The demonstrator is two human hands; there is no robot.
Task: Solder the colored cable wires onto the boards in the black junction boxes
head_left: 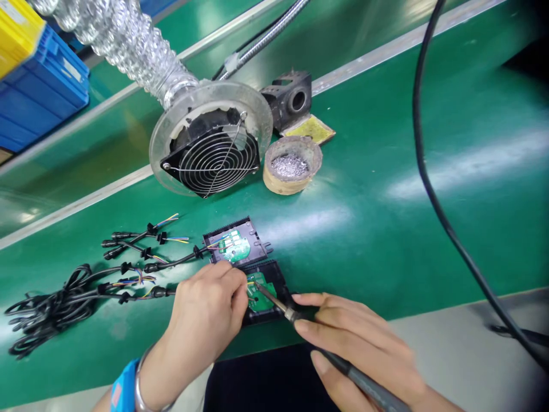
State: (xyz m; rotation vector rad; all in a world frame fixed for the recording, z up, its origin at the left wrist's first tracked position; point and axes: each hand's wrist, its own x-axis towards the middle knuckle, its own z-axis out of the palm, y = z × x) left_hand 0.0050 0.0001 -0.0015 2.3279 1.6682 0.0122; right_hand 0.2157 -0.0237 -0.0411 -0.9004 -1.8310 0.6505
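My left hand [210, 303] is closed in a pinch at the left side of the lower circuit board [266, 294], on the wires of a black cable [163, 292] that runs under it. Its fingertips are partly hidden. That green board sits in a black plastic housing [281, 280]. In my right hand [355, 343] is a soldering iron [338, 361], held like a pen, its tip on or just over the board by a yellow wire. Just beyond lies a second housing [255, 234] with another green board [238, 249], to which a cable's coloured wires run.
Several black cables [47, 315] with stripped coloured ends lie on the left. A fume extractor fan [214, 166] with a foil duct [128, 51], a round pot of solder bits [291, 166] and an iron stand [291, 100] stand behind. A black cord [433, 194] hangs at right.
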